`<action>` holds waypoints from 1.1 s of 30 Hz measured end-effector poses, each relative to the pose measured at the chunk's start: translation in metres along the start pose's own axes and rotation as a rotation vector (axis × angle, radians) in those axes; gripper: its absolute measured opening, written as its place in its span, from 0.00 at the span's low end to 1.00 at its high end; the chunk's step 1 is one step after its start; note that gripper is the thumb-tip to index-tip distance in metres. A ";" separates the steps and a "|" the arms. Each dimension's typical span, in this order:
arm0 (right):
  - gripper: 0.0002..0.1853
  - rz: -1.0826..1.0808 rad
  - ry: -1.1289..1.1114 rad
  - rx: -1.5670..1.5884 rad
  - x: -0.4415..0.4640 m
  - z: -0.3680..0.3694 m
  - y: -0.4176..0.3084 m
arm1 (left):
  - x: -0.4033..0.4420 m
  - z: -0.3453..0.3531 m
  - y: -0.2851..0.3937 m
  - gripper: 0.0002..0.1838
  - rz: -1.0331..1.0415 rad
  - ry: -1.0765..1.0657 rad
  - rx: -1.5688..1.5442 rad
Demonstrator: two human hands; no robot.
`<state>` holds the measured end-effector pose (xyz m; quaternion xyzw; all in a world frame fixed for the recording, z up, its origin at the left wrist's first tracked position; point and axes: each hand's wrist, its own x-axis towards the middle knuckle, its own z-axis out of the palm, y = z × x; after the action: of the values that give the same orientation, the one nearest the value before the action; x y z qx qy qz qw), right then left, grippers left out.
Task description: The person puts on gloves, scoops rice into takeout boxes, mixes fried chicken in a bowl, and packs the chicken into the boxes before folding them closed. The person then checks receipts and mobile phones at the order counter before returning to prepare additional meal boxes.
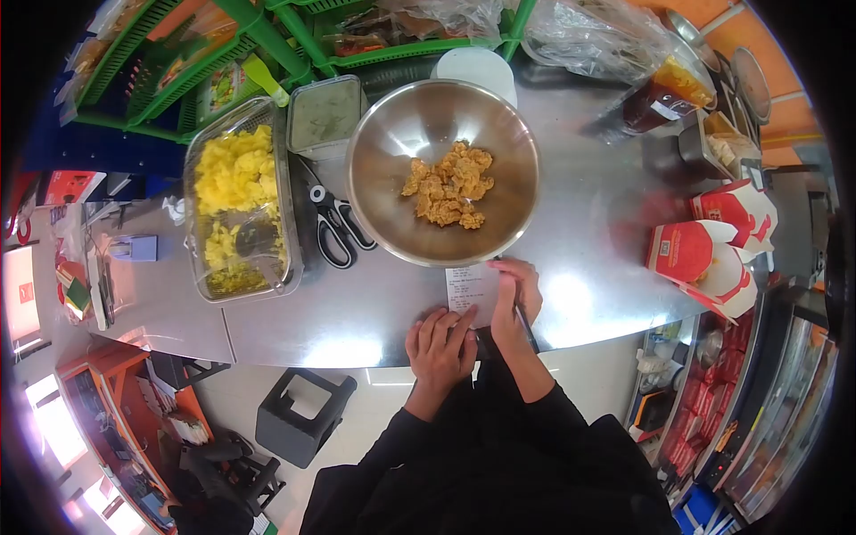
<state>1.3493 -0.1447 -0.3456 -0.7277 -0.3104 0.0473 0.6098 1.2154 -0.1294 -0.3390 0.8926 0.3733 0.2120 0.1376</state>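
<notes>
A printed paper receipt (472, 290) lies on the steel counter, its top edge at the rim of a large metal bowl (374, 205). Pieces of fried chicken (450, 185) sit in the bowl. My left hand (441, 348) rests with fingers laid out at the receipt's lower edge. Along the receipt's right side is my right hand (517, 303), fingers curled, a fingertip close to the bowl's rim. A thin dark stick that looks like a pen (528, 332) shows in it; the rest is hidden by the hand.
Left of the bowl lie scissors (334, 230) and a clear tub (290, 263) of yellow food. A lidded container (326, 111) stands behind. Red-and-white cartons (678, 252) and a dark drink bag (655, 102) are at right. A black stool (299, 428) stands below the counter.
</notes>
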 end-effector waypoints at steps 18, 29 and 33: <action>0.17 -0.055 0.019 -0.151 -0.016 -0.012 0.006 | 0.000 0.000 -0.001 0.11 0.032 0.047 -0.006; 0.15 0.178 0.021 0.062 0.001 0.005 0.000 | 0.005 -0.002 0.001 0.10 -0.013 -0.091 0.018; 0.15 -0.059 -0.012 -0.157 0.024 0.012 0.003 | 0.005 -0.002 0.001 0.10 -0.011 -0.093 0.015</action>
<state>1.3638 -0.1223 -0.3440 -0.7637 -0.3379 0.0091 0.5500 1.2186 -0.1263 -0.3350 0.9006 0.3728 0.1665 0.1492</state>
